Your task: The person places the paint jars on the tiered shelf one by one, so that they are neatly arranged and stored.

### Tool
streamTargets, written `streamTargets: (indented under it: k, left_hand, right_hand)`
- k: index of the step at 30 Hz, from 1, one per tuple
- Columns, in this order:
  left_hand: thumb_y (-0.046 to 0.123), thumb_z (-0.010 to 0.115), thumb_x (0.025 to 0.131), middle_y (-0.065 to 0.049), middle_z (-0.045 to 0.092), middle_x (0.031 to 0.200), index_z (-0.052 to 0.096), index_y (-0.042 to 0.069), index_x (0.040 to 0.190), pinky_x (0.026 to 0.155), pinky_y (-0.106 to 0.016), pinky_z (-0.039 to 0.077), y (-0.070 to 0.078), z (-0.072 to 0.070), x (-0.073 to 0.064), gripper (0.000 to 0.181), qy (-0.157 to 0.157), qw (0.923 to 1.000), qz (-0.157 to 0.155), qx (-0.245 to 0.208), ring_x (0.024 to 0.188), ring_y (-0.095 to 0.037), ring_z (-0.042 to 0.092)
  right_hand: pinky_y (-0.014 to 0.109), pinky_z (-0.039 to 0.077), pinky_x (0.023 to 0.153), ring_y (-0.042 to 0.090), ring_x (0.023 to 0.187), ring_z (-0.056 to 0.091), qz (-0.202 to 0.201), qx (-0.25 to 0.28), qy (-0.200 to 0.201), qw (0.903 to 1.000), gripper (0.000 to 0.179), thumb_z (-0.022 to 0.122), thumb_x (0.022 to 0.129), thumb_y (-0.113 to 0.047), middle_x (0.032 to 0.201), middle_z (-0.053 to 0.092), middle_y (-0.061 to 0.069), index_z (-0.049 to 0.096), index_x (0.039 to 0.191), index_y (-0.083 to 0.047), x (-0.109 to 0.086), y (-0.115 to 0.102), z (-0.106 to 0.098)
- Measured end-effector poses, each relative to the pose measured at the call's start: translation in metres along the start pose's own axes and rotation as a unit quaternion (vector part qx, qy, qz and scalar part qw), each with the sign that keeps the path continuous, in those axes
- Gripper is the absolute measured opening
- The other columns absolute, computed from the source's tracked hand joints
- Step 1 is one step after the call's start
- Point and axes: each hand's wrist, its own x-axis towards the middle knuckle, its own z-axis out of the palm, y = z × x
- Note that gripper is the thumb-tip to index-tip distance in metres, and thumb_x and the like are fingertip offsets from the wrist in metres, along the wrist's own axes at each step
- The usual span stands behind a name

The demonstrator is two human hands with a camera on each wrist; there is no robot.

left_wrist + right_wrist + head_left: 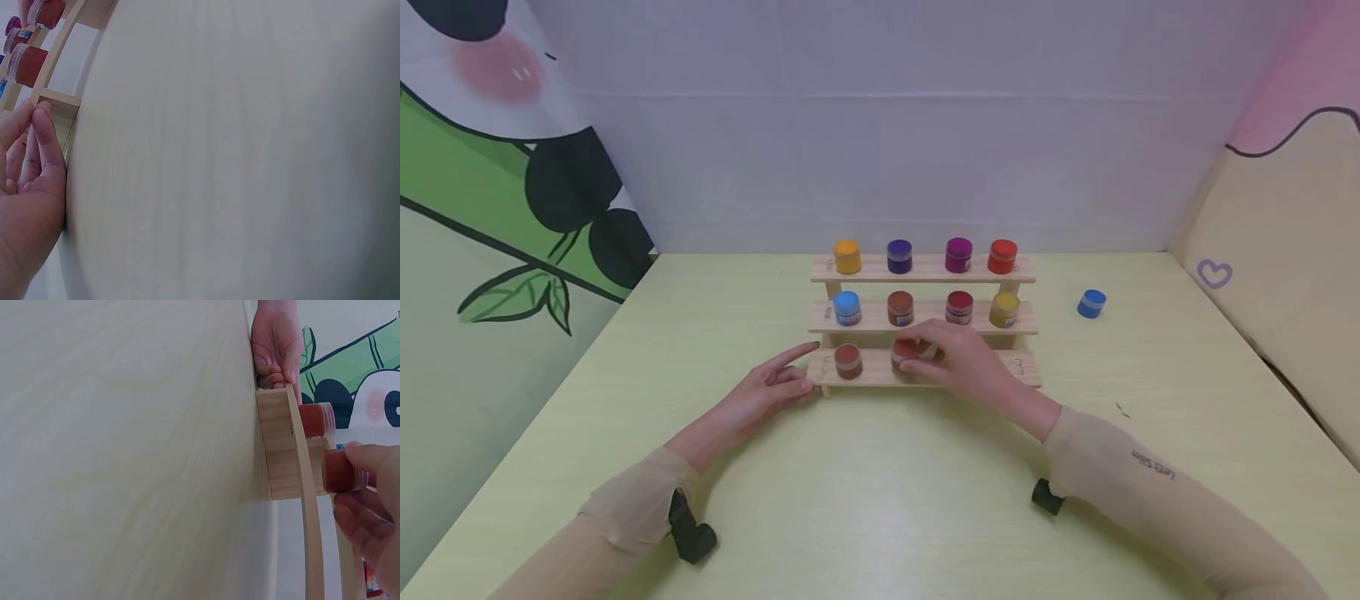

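Note:
My right hand (pixel 951 358) pinches a small reddish-brown paint jar (pixel 339 472) between thumb and fingers, right at the lowest shelf of a three-step wooden rack (pixel 970 379). In the right wrist view the jar's clear lid faces right, and the fingers partly cover it. At the rack's left end, my left hand (pixel 766 397) holds the end of the lowest shelf, thumb near the front corner and index finger stretched along the side. Another reddish-brown jar (pixel 848 362) stands on that shelf, left of the pinched one.
The middle shelf bears light blue (pixel 847 308), brown (pixel 900 308), dark red (pixel 958 307) and ochre (pixel 1004 309) jars. Orange (pixel 847 257), navy (pixel 899 257), purple (pixel 958 255) and red (pixel 1002 257) jars line the top. A blue jar (pixel 1092 303) stands on the table at right.

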Motion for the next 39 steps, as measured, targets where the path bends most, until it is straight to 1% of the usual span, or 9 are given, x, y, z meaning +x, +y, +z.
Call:
streamTargets:
  k: [6, 11, 18, 25, 29, 36, 39]
  left_hand:
    - [0.022, 0.062, 0.098, 0.006, 0.066, 0.103, 0.028, 0.024, 0.157, 0.091, -0.020, 0.052, -0.0017, -0.0013, 0.0011, 0.067, -0.002, 1.0000, 0.002, 0.001, 0.099, -0.006, 0.065]
    - [0.021, 0.061, 0.098, 0.007, 0.066, 0.100, 0.028, 0.022, 0.157, 0.090, -0.020, 0.052, -0.0028, -0.0016, 0.0016, 0.067, -0.004, 0.9999, 0.010, -0.001, 0.098, -0.005, 0.065]
    - [0.020, 0.061, 0.098, 0.007, 0.065, 0.101, 0.027, 0.021, 0.157, 0.090, -0.019, 0.052, -0.0020, -0.0015, 0.0010, 0.068, -0.006, 0.9999, 0.011, -0.003, 0.098, -0.005, 0.065]
    - [0.018, 0.061, 0.098, 0.005, 0.065, 0.101, 0.029, 0.023, 0.156, 0.090, -0.020, 0.053, -0.0014, -0.0003, 0.0013, 0.067, 0.000, 0.9999, 0.005, -0.012, 0.097, -0.005, 0.065]
    - [0.019, 0.061, 0.099, 0.006, 0.065, 0.102, 0.027, 0.022, 0.157, 0.090, -0.019, 0.053, -0.0018, -0.0009, 0.0010, 0.067, -0.005, 0.9999, 0.013, -0.010, 0.098, -0.005, 0.065]
    - [0.019, 0.061, 0.098, 0.006, 0.065, 0.100, 0.029, 0.022, 0.157, 0.090, -0.019, 0.052, -0.0009, -0.0006, 0.0007, 0.067, 0.000, 0.9999, 0.004, -0.011, 0.098, -0.005, 0.065]
    - [0.019, 0.061, 0.099, 0.007, 0.064, 0.100, 0.027, 0.021, 0.157, 0.090, -0.019, 0.052, -0.0006, -0.0009, 0.0005, 0.067, -0.002, 0.9999, 0.007, -0.008, 0.097, -0.005, 0.065]
  right_hand:
    - [0.026, 0.058, 0.075, 0.012, 0.090, 0.067, 0.016, -0.001, -0.016, 0.9998, 0.037, 0.076, 0.086, -0.019, 0.103, 0.073, 0.001, 0.069, 0.121, -0.009, 0.0013, -0.0003, 0.0027]
    - [0.025, 0.058, 0.075, 0.011, 0.089, 0.068, 0.029, 0.004, -0.029, 0.9992, 0.037, 0.076, 0.087, -0.019, 0.103, 0.073, 0.002, 0.069, 0.121, -0.009, 0.0017, -0.0010, 0.0041]
    - [0.022, 0.057, 0.076, 0.010, 0.089, 0.068, 0.037, -0.003, -0.036, 0.9987, 0.037, 0.076, 0.086, -0.018, 0.103, 0.073, 0.001, 0.069, 0.122, -0.011, 0.0011, -0.0016, 0.0036]
    - [0.021, 0.057, 0.077, 0.010, 0.090, 0.068, 0.039, 0.007, -0.040, 0.9984, 0.039, 0.077, 0.086, -0.016, 0.106, 0.073, 0.001, 0.068, 0.123, -0.010, 0.0008, -0.0012, 0.0039]
    - [0.021, 0.057, 0.077, 0.010, 0.089, 0.069, 0.043, 0.013, -0.041, 0.9982, 0.038, 0.076, 0.086, -0.016, 0.106, 0.073, 0.000, 0.068, 0.123, -0.010, 0.0004, -0.0007, 0.0046]
    - [0.022, 0.057, 0.078, 0.010, 0.089, 0.068, 0.051, 0.010, -0.046, 0.9976, 0.038, 0.076, 0.087, -0.017, 0.105, 0.072, -0.001, 0.067, 0.123, -0.012, -0.0003, -0.0030, 0.0040]
    - [0.022, 0.057, 0.079, 0.009, 0.089, 0.068, 0.051, 0.009, -0.047, 0.9976, 0.038, 0.076, 0.087, -0.017, 0.105, 0.072, -0.001, 0.067, 0.123, -0.012, -0.0005, -0.0036, 0.0039]
